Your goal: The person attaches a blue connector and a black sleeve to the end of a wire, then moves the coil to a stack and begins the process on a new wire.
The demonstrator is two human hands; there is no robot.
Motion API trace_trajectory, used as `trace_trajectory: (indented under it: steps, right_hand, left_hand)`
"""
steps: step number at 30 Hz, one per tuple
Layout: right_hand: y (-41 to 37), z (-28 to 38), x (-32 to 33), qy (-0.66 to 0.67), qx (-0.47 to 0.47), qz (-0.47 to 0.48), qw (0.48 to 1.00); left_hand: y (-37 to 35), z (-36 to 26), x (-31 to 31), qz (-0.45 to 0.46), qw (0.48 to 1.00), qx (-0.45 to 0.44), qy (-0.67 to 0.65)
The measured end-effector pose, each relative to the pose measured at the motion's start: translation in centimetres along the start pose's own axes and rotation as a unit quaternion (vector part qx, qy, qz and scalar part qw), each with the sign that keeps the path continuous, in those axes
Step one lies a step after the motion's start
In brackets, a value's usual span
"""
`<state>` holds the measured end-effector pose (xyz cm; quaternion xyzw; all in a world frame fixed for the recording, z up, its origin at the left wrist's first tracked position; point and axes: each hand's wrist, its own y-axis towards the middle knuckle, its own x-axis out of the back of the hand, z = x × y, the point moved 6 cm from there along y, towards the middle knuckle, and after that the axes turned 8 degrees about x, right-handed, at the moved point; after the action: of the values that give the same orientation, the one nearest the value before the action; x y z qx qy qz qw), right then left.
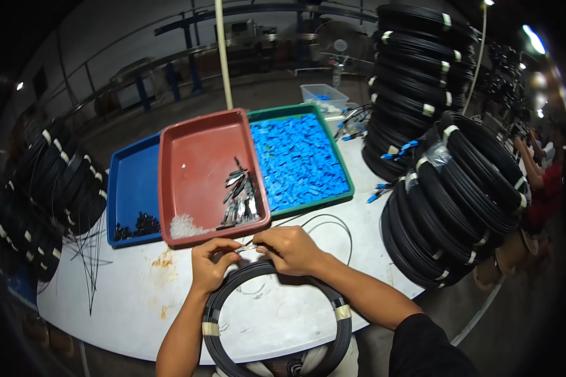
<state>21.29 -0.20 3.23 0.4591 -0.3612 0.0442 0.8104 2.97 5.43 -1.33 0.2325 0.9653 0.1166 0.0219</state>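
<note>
My left hand (212, 265) and my right hand (289, 250) meet just in front of the red tray. Between their fingertips they pinch a small silver-and-black cable connector (248, 247), largely covered by the fingers. Below my hands lies a coil of black cable (212, 342), bound with pale tape and overhanging the table's near edge. A loose loop of thin black cable (349, 242) curves out to the right of my right hand. The red tray (201, 144) holds black-and-silver connector parts (242, 195) and small clear pieces (185, 227).
A blue tray (132, 182) has small black parts, and a green tray (351, 182) has blue connector pieces. Coiled cables are stacked on the right (421, 94) and left (60, 163). A clear bin (326, 97) stands behind the trays. A person in red (544, 188) is at far right.
</note>
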Motion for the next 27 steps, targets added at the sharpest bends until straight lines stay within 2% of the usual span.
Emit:
trace_trajectory:
  steps: [2,3,7,10,12,13,15,20,23,27]
  right_hand:
    - [-0.1,-0.3,0.2,-0.017,-0.013,-0.007,1.000]
    - [0.0,-0.4,0.4,-0.023,-0.014,-0.017,0.999]
    - [-0.2,-1.0,1.7,-0.056,-0.027,-0.072,0.995]
    - [-0.7,-2.5,2.4,-0.072,-0.065,-0.117,0.988]
    - [-0.9,-3.3,2.9,-0.082,-0.086,-0.131,0.984]
    - [-1.0,-4.0,3.2,-0.093,-0.105,-0.142,0.980]
    - [-0.9,-4.3,3.5,-0.110,-0.113,-0.151,0.976]
    - [-1.1,-4.6,4.4,-0.139,-0.114,-0.167,0.969]
    - [-1.8,-6.2,4.6,-0.133,-0.149,-0.179,0.963]
    - [-2.0,-6.8,4.5,-0.146,-0.149,-0.175,0.962]
  left_hand:
    - [0.1,-0.8,0.2,-0.007,0.999,-0.017,0.032]
    - [0.0,-1.5,0.0,-0.018,1.000,-0.013,-0.012]
    - [0.6,-1.8,1.5,-0.066,0.993,-0.043,0.091]
    - [2.5,-1.9,1.4,-0.070,0.991,-0.045,0.103]
    - [4.2,-3.7,-0.2,-0.049,0.971,-0.041,0.231]
    - [5.1,-4.4,-0.7,-0.050,0.971,-0.039,0.232]
    - [7.0,-6.6,-2.7,-0.036,0.929,-0.141,0.340]
    - [12.3,-7.0,-5.0,-0.012,0.923,-0.193,0.332]
    - [14.8,-6.1,-5.9,-0.004,0.915,-0.176,0.363]
    - [17.1,-5.1,-7.2,0.023,0.901,-0.201,0.385]
